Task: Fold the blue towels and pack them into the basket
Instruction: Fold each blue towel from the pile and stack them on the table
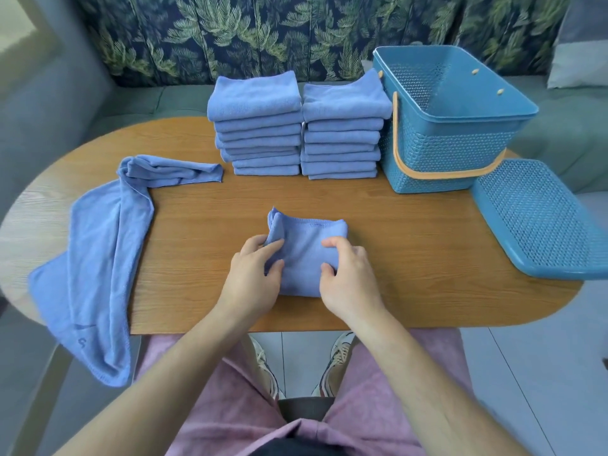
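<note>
Fingers (275,245) of left hand (250,279), right hand (350,278) pinch fuzzy squarish folded towel (304,236).

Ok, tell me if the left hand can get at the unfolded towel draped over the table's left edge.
Probably yes. The unfolded towel lies left of the left hand with only bare table between them. But that hand now pinches the small folded towel, so it must let go first.

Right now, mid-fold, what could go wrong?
The half-folded towel pinched by the left hand and right hand is bunched at its far-left corner, so the fold may come out lumpy. The unfolded towel overhangs the table edge and might slide off. The left stack leans unevenly; another towel could tip it.
</note>
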### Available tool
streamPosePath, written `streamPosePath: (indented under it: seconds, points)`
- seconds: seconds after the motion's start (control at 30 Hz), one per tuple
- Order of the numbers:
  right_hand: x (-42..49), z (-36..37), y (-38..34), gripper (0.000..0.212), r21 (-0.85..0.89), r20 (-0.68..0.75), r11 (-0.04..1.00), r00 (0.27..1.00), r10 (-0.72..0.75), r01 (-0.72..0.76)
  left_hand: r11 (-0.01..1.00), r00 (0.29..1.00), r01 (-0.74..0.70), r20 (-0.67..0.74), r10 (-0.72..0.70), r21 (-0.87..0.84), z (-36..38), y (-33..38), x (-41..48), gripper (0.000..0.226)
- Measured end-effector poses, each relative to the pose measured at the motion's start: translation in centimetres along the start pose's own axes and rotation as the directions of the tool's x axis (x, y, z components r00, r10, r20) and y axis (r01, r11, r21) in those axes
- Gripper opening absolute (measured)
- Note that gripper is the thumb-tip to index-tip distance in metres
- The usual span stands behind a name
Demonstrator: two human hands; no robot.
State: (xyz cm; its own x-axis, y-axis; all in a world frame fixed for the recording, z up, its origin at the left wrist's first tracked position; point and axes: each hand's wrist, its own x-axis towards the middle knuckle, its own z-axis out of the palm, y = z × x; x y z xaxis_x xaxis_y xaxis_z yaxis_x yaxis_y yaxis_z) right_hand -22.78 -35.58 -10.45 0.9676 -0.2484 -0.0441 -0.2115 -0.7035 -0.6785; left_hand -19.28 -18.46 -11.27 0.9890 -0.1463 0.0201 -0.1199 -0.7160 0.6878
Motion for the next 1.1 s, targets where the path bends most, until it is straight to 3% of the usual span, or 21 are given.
streamPosePath:
  seconds: [0.1,0.27,0.43,0.57,0.7,0.83,0.93,1.0,1.03,1.1]
  points:
    - [-0.1,-1.0,-0.3,0.040,0.140,-0.021,0.989,0.999,-0.036,0.038,0.991,0.999,-0.015,-0.048,0.009,-0.129,-0.8,0.8,0.3,0.038]
    - [2.6,-4.3,-2.0,0.039,0.206,-0.099,0.970,0.989,-0.110,0.128,0.967,0.987,-0.096,-0.149,0.061,-0.235,-3.4,4.6,3.0,0.036]
    - [11.6,-11.7,-6.4,0.041,0.071,-0.287,0.957,0.924,-0.251,0.282,0.947,0.957,-0.232,-0.228,0.181,-0.221,-7.5,11.4,11.5,0.034]
    - [19.8,-16.6,-9.7,0.043,-0.068,-0.293,0.966,0.921,-0.257,0.248,0.952,0.933,-0.286,-0.261,0.249,-0.113,-9.1,15.8,20.3,0.037]
    - [26.2,-16.3,-9.4,0.045,-0.208,-0.251,0.963,0.942,-0.224,0.174,0.973,0.959,-0.229,-0.165,0.230,0.029,-7.2,16.6,27.6,0.032]
    - [28.2,-13.6,-7.7,0.043,-0.499,-0.180,0.863,0.964,-0.194,0.080,0.910,0.985,-0.123,-0.061,0.160,0.397,-5.2,16.2,29.7,0.031]
    - [27.8,-12.8,-7.8,0.042,-0.565,-0.272,0.793,0.855,-0.441,0.229,0.855,0.936,-0.272,-0.083,0.341,0.443,-4.6,16.8,29.9,0.034]
    - [28.0,-11.9,-7.6,0.035,-0.549,-0.351,0.786,0.776,-0.525,0.283,0.810,0.908,-0.378,0.007,0.420,0.449,-3.5,16.3,30.5,0.048]
    - [28.3,-11.2,-7.2,0.032,-0.550,-0.327,0.785,0.791,-0.516,0.285,0.777,0.897,-0.424,0.099,0.430,0.466,-2.8,15.8,30.6,0.061]
    - [28.6,-9.6,-6.0,0.034,-0.580,-0.160,0.773,0.894,-0.418,0.257,0.700,0.887,-0.459,0.239,0.395,0.546,-1.6,14.3,30.5,0.080]
